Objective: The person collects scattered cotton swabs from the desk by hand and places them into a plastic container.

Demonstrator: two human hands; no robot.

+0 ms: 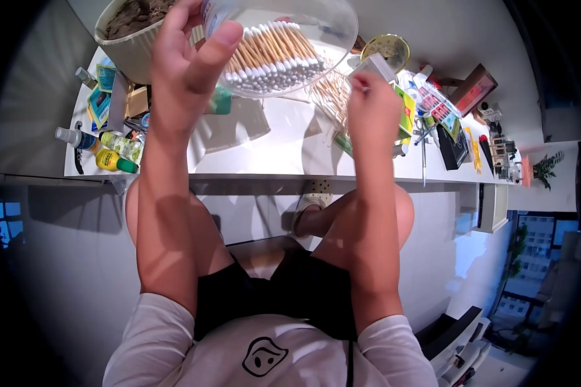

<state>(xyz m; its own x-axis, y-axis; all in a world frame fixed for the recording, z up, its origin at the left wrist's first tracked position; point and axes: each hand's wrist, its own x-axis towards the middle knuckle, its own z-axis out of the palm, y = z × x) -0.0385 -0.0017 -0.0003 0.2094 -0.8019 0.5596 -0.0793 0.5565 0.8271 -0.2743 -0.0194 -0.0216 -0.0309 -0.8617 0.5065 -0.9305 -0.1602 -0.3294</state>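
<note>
Raised over the white table, my left hand (197, 61) grips a clear round tub (332, 26) by its left side, thumb on the near wall. The tub is tilted towards me. Inside it, cotton swabs (274, 48) with white tips and wooden sticks lie packed in a row. My right hand (373, 100) is closed in a pinch just right of the tub, fingertips together on a thin cotton swab that is mostly hidden. Below and between the hands, a loose heap of cotton swabs (329, 97) lies on the table. A clear plastic box (376, 66) stands behind my right hand.
A ribbed planter (132, 51) with soil stands at the back left. Several bottles, including a yellow bottle (115, 161), sit on the left end of the white table (284, 155). To the right are a green box (405, 111), a black box (453, 148) and a paint palette (436, 100).
</note>
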